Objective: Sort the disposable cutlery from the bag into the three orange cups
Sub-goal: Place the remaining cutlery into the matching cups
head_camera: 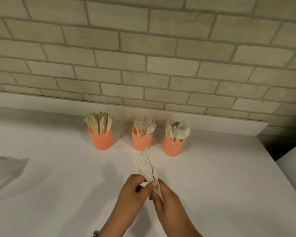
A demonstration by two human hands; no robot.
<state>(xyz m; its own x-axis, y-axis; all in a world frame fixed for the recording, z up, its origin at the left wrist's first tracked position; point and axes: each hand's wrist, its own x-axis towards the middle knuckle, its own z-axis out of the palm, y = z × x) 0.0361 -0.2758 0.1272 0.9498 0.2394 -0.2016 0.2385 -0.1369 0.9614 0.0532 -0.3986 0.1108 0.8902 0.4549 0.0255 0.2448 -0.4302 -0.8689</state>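
Observation:
Three orange cups stand in a row near the wall: the left cup (pixel 102 140) holds knives, the middle cup (pixel 141 142) holds forks, the right cup (pixel 173 147) holds spoons. Below the middle cup, my left hand (pixel 135 190) and my right hand (pixel 167 202) meet around the handles of a small bunch of pale forks (pixel 144 165), whose tines point up toward the cups. Both hands have fingers closed on the handles. A crumpled clear bag (pixel 5 165) lies at the left edge.
The white tabletop (pixel 67 177) runs back to a brick wall (pixel 143 57). Its right edge (pixel 270 161) drops off beside a dark gap and another white surface. A watch (pixel 94 233) shows on my left wrist.

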